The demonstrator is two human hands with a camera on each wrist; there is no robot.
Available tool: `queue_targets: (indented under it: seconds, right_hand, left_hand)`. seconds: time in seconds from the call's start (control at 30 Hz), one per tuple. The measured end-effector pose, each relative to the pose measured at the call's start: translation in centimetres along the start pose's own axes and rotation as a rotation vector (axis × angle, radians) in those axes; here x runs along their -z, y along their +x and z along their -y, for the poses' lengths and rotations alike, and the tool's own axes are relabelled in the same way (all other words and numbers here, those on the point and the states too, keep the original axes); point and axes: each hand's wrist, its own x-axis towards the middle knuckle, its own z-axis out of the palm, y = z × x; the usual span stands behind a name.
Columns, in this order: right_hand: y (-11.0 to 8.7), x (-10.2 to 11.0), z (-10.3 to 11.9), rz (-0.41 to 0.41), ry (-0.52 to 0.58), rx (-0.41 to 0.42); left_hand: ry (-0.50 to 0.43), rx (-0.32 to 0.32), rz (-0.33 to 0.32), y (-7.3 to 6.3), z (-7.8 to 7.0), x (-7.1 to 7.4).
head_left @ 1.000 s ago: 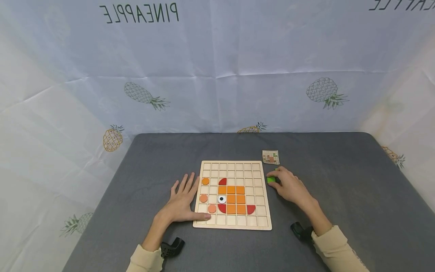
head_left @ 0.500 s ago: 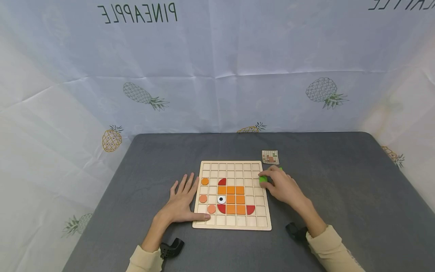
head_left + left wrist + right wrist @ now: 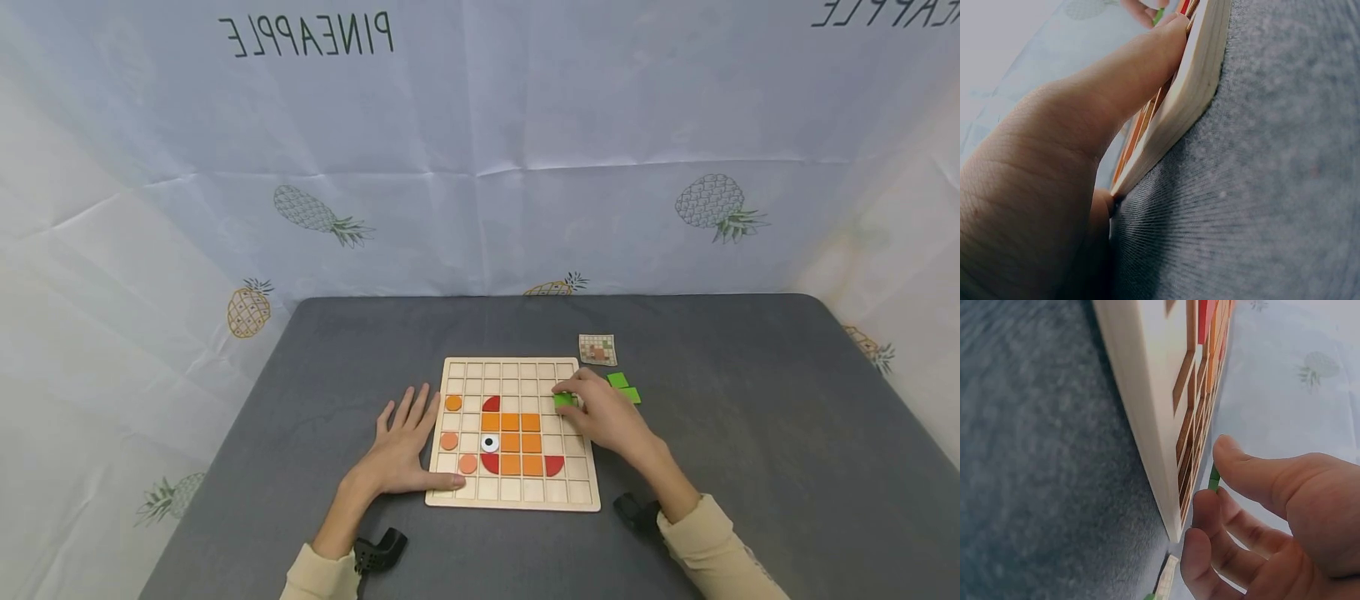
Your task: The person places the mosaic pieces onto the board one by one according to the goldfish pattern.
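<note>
A wooden grid board (image 3: 513,493) lies on the table with orange squares (image 3: 510,422), red quarter-round tiles (image 3: 554,465), round orange discs (image 3: 448,441) and an eye tile (image 3: 490,442) set in its cells. My left hand (image 3: 401,454) rests at the board's left edge, fingers spread and straight, the thumb lying over the lower left corner. Between thumb and fingers my right hand (image 3: 611,417) pinches a green square tile (image 3: 564,401) over the upper right cells. In the right wrist view that green tile (image 3: 1214,478) shows as a thin edge; whether it touches the board I cannot tell.
Other green squares (image 3: 617,380) lie on the table just right of the board. Behind them is a small printed card (image 3: 597,350) with a grid pattern. A pineapple-print cloth (image 3: 480,225) hangs behind the grey table (image 3: 735,400).
My right hand has carried the green tile leftward from the table beside the board to over its right columns, uncovering the other green squares. The left hand has stayed put.
</note>
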Motion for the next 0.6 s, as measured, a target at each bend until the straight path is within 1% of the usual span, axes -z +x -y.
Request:
queue_targets:
  seconds: [0.4,0.6]
  right_hand:
    - [0.9,-0.5,0.1,0.028,0.009,-0.017]
    - [1.3,-0.8,0.0,0.027,0.021,-0.027]
  left_hand:
    - [0.003,0.0,-0.008,0.0,-0.1,0.0]
    - [-0.002,-0.006,-0.011,0.0,0.0,0.1]
